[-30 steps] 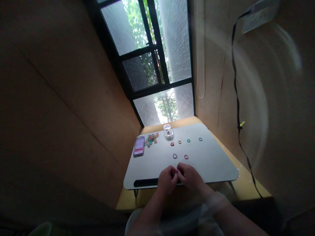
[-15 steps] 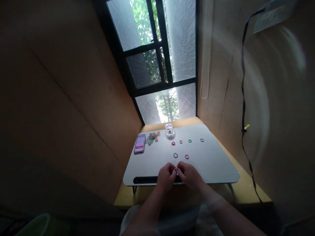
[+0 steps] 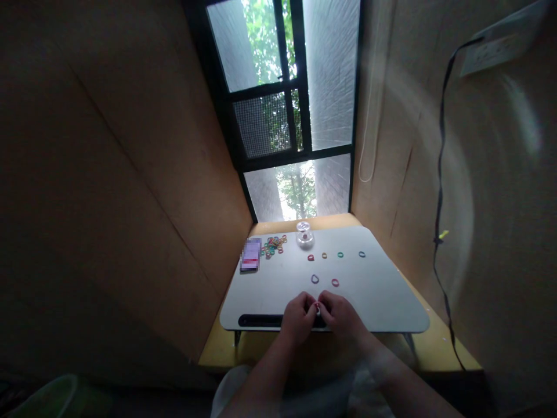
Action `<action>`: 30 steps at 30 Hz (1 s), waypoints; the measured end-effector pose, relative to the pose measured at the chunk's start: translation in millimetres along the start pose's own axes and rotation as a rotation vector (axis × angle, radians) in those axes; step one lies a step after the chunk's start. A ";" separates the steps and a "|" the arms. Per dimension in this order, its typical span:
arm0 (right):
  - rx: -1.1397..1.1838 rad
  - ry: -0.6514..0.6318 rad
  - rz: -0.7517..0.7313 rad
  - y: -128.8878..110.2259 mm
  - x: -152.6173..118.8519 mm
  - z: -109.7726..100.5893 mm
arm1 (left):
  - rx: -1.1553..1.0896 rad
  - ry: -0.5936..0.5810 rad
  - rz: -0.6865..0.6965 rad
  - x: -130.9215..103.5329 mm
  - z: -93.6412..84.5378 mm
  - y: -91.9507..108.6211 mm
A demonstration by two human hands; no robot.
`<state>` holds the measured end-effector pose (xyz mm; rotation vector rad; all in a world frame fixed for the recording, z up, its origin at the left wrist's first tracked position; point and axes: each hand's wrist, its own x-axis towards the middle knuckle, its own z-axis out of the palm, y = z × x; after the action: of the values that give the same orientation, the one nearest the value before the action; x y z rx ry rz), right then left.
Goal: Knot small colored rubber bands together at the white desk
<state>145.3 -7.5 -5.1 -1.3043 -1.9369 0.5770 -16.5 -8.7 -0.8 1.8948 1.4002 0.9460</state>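
Observation:
My left hand (image 3: 299, 316) and my right hand (image 3: 342, 315) meet over the front edge of the white lap table (image 3: 270, 290). Both are closed, thumbs and forefingers pinching a small pinkish-red elastic band (image 3: 318, 306) between them; the fingers cover most of it. Just beyond the hands lie a purple band (image 3: 315, 279) and a pink band (image 3: 335, 283). Farther back is a spaced row: a red band (image 3: 310, 258), a yellow one (image 3: 324, 255), a green one (image 3: 340, 255) and a blue-grey one (image 3: 362, 254).
A pile of mixed coloured bands (image 3: 273, 245) lies at the back left beside a phone (image 3: 250, 254). At the back stands a clear round container (image 3: 305, 237). A black slot (image 3: 260, 320) runs along the front edge. A black cable (image 3: 439, 191) hangs on the right wall.
The camera view has shifted slightly. Both hands stay together over the front edge, still pinching the small band, with only slight finger movement. The bands on the table lie as before.

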 end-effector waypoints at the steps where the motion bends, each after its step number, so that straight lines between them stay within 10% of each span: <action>1: -0.003 -0.001 0.001 0.2 -0.1 0.3 | -0.008 0.000 -0.001 -0.3 0.0 0.1; 30: -0.028 0.012 0.003 -3.4 -1.2 -1.1 | 0.045 -0.004 0.003 -1.9 0.3 2.6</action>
<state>144.4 -10.0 -2.3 -1.3249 -1.9405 0.5442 -15.1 -11.3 0.7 1.9317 1.4277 0.9186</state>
